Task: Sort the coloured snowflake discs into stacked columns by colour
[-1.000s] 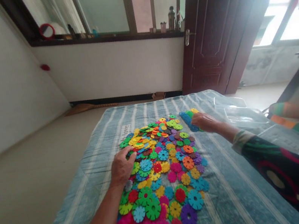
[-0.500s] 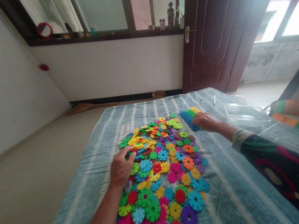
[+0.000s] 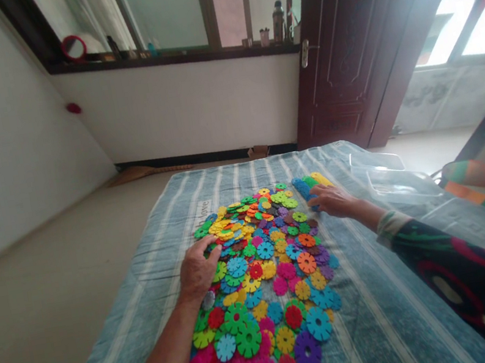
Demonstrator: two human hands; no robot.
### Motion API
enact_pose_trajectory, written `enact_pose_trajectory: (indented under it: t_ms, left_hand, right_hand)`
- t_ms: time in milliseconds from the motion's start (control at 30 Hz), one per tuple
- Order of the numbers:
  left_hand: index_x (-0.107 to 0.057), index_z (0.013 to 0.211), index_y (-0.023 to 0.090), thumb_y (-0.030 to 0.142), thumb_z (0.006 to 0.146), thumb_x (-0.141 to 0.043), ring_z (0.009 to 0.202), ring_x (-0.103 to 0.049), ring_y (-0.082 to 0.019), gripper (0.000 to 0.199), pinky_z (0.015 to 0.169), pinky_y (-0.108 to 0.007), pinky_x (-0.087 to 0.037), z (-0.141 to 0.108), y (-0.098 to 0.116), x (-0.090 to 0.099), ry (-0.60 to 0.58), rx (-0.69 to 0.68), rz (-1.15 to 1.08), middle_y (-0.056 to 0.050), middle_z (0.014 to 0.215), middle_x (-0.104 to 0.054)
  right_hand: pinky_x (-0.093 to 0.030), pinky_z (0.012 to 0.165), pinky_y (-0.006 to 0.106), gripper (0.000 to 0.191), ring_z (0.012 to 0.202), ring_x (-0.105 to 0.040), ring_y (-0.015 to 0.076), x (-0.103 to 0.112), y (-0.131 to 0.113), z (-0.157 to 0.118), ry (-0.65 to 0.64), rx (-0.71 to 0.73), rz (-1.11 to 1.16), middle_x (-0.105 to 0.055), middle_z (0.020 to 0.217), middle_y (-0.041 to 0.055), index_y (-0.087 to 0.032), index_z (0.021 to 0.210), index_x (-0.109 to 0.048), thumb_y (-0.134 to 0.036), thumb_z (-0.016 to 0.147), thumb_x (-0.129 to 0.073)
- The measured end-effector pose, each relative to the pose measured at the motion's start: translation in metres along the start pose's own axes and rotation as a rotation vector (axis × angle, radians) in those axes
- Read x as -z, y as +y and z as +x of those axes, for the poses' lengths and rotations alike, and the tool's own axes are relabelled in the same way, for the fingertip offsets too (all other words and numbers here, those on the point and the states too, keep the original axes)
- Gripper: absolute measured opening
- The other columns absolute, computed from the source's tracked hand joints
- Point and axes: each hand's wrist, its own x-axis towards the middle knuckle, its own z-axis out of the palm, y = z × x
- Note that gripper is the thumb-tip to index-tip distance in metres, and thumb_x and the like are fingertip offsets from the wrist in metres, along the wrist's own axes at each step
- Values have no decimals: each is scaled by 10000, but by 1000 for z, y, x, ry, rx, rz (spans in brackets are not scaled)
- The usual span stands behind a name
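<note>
A large spread of notched plastic discs [image 3: 265,251] in many colours lies loose and overlapping over the cloth. My left hand [image 3: 199,268] rests at the left edge of this spread, thumb and fingers apart, touching discs near a yellow cluster. Past the far right of the spread, my right hand [image 3: 331,199] has its fingers curled on a row of blue discs [image 3: 302,187], hiding its near end. Beside that row lie a green row [image 3: 310,181] and a yellow row [image 3: 321,179], partly behind the hand.
A striped blue-grey cloth [image 3: 152,255] covers the table. Clear plastic containers [image 3: 405,182] stand at the right, near my right forearm. Beyond the table are a white wall, a windowsill [image 3: 184,58] with small items and a dark red door [image 3: 344,65].
My right hand has shifted slightly, uncovering more of the green and yellow rows while still touching the blue row. The left hand stays in place.
</note>
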Motion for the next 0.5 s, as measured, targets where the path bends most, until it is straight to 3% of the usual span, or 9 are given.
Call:
enact_pose_trajectory:
  t_ms: [367, 500]
  left_hand:
    - [-688, 958, 216, 387, 754, -524, 1062, -640, -229, 312, 1005, -354, -457, 0, 1, -1, 2, 20, -23, -55, 1114, -716]
    - [-686, 968, 202, 376, 761, -526, 1065, -638, -224, 313, 1000, -353, -459, -2, 2, -1, -2, 19, -31, -66, 1118, -712]
  right_hand:
    - [-389, 778, 323, 209, 965, -526, 235, -4, 3, -2, 21, -6, 26, -615, 1021, 99, -202, 969, -719, -111, 809, -619]
    - [-385, 760, 318, 234, 945, -523, 232, 2, -13, -4, 41, -6, 33, -612, 984, 99, -205, 996, -711, -99, 828, -587]
